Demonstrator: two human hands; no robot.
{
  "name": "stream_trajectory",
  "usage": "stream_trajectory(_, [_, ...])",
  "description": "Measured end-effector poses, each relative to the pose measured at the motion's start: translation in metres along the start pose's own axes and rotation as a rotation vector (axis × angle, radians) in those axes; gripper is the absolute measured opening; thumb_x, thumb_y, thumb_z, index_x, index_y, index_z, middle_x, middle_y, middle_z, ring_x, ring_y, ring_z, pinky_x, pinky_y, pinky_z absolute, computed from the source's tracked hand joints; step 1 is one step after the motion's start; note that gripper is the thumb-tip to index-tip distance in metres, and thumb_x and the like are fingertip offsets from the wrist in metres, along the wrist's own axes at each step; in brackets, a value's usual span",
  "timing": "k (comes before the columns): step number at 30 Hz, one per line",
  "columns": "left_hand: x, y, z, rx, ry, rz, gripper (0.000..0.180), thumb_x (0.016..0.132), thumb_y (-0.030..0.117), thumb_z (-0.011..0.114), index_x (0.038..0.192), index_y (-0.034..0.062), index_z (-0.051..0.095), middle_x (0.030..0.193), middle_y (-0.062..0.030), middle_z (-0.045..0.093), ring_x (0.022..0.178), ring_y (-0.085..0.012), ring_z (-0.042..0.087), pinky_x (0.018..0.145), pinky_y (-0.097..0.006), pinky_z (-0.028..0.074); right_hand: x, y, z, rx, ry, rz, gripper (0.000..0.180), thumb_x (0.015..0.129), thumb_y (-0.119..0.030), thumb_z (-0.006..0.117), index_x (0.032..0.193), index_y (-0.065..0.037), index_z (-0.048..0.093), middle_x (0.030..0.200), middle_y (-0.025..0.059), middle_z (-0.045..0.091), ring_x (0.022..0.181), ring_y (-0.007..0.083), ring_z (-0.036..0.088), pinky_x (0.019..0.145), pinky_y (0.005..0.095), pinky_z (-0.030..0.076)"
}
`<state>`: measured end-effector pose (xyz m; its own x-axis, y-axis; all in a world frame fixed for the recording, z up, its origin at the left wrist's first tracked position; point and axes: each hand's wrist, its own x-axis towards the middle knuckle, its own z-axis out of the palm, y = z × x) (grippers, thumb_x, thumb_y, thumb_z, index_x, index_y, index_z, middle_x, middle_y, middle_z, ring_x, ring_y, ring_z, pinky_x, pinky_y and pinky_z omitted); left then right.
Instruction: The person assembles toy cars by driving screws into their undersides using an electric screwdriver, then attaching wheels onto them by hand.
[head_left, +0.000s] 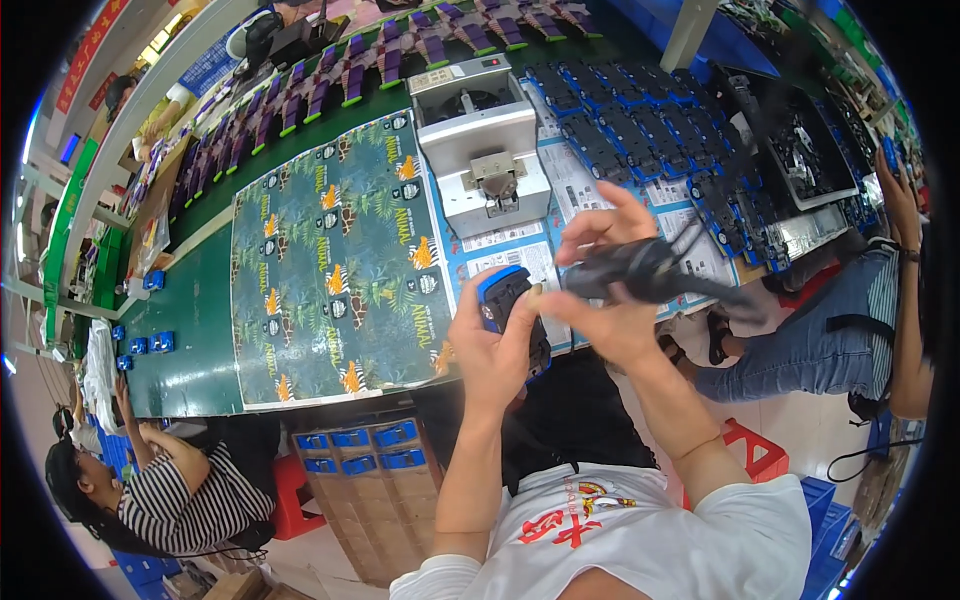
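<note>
My left hand (489,352) grips a blue-and-black toy car (507,300), its black side facing up. Close against it, the thumb of my right hand (618,325) reaches the car's edge beside my left thumb. A dark corded tool (640,270), apparently an electric screwdriver, lies across my right palm between thumb and raised fingers. Motion blurs its outline, and its tip cannot be made out. Just beyond my hands stands a grey metal machine (480,150) with a hopper-like top and a small front outlet, probably a screw feeder.
Several car bases (640,130) fill the table's right side. A printed animal sheet (335,265) covers the middle. Purple-and-green pieces (390,65) line the far side. A stacked carton (365,500) holds blue cars below. Co-workers sit left (190,490) and stand right (850,320).
</note>
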<state>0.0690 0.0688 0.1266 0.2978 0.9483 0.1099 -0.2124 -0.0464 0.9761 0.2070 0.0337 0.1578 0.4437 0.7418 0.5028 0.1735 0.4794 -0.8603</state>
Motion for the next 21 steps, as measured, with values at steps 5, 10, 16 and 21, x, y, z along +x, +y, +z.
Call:
stream_trajectory(5, [0.008,0.019,0.019,0.299,0.073,0.287,0.033,0.083,0.004,0.074,0.113,-0.0030,0.062,0.092,-0.0119,0.068,0.081,-0.0155,0.064,0.074,-0.028,0.050,0.003,-0.007,0.015,-0.046,-0.046,0.046,0.115,0.057,-0.024,0.095,0.147,-0.001,0.027,0.115,0.0072,0.055,0.099,0.0151,0.055,0.086,0.0286,0.046])
stream_trajectory(10, [0.008,0.028,0.023,0.327,0.087,0.374,0.036,0.081,0.003,0.075,0.115,-0.0022,0.062,0.093,-0.0134,0.068,0.085,-0.0205,0.068,0.075,-0.030,0.052,0.000,-0.012,0.015,0.003,-0.054,0.104,0.105,0.061,-0.018,0.093,0.145,0.002,0.033,0.114,0.0081,0.057,0.102,0.0153,0.054,0.090,0.0300,0.048])
stream_trajectory(16, [0.003,0.023,0.016,0.285,0.045,0.284,0.036,0.084,0.005,0.073,0.117,-0.0018,0.061,0.098,-0.0125,0.069,0.088,-0.0188,0.068,0.078,-0.030,0.052,0.004,-0.010,0.013,-0.009,-0.107,0.116,0.088,0.063,-0.014,0.091,0.138,-0.002,0.046,0.110,0.0082,0.061,0.096,0.0141,0.057,0.088,0.0284,0.049])
stream_trajectory(21, [0.010,0.013,-0.020,-0.270,-0.052,-0.342,0.021,0.091,0.008,0.067,0.111,0.0006,0.062,0.104,-0.0140,0.069,0.086,-0.0178,0.069,0.074,-0.032,0.056,0.023,-0.013,0.000,0.196,-0.128,0.185,0.024,0.080,0.001,0.073,0.100,-0.001,0.060,0.092,0.0105,0.064,0.074,0.0127,0.060,0.067,0.0270,0.048])
